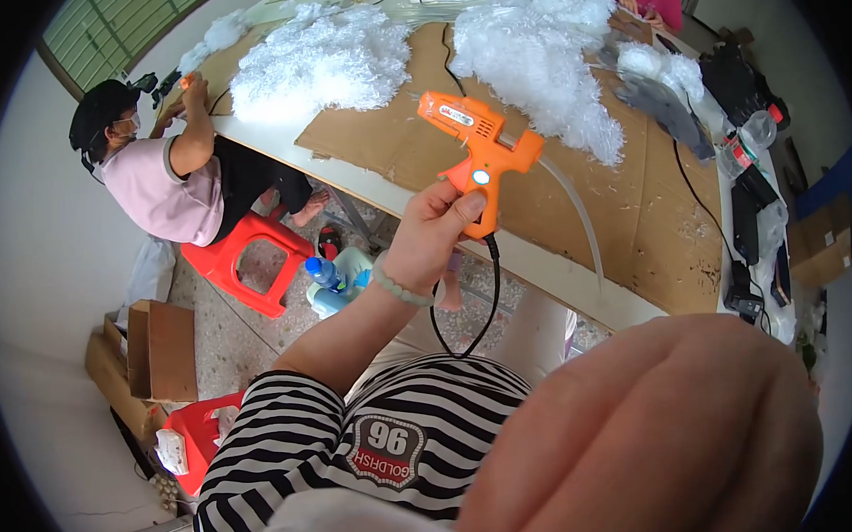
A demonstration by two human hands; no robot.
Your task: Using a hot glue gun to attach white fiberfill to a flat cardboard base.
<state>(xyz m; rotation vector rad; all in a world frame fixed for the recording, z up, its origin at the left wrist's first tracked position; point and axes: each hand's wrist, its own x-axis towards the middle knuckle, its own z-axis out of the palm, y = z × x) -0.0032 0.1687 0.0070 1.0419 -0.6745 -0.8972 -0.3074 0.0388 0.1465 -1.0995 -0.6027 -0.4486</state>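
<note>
1. Cardboard sheets [623, 210] cover most of the long table [540, 266] ahead of me, biggest thing in view by far.
2. Fluffy white piles of feathery stuff [531, 52] sit on the cardboard, one big heap in the middle, another [317, 62] off to the left side of the table.
3. My right hand [662, 436] is jammed up so close to the camera it's a big blur in the lower right; honestly can't tell if it's closed or holding anything.
4. A person in a pink top [157, 192] sits on a red plastic stool [245, 255] at the table's left edge, well away from me.
5. My left hand [434, 237] is raised over my lap, fingers wrapped tight around the grip of the orange glue gun [478, 145].
6. That glue gun is up in the air in front of the table edge, nozzle pointing up-left, a pale glue stick [576, 212] trailing out the back, black cord [480, 311] drooping down from the handle.
7. A pale bead bracelet [398, 286] is on my left wrist.
</note>
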